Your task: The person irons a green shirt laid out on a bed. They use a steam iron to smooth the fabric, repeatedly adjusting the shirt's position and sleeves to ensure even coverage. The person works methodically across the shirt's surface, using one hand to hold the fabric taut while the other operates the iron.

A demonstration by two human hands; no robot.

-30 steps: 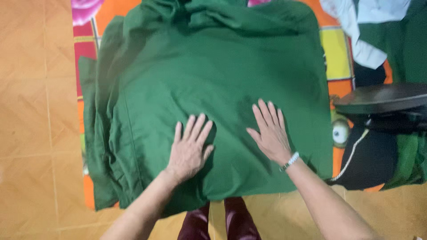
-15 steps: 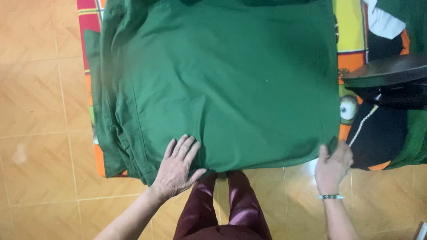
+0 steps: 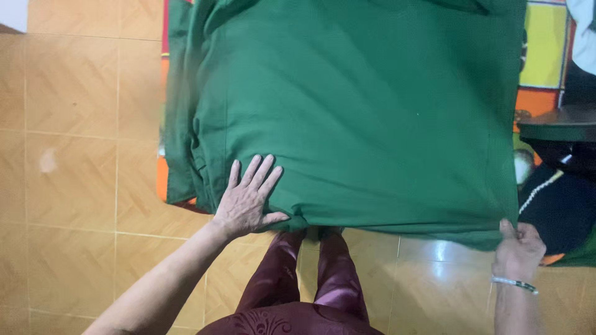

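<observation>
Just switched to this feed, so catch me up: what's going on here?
A person is working on a green cloth spread over a colourful mat on a tiled floor. The left hand lies flat, fingers spread, on the cloth's near edge. The right hand, with a bangle at the wrist, grips the near right corner. Dark clothes lie to the right.
</observation>
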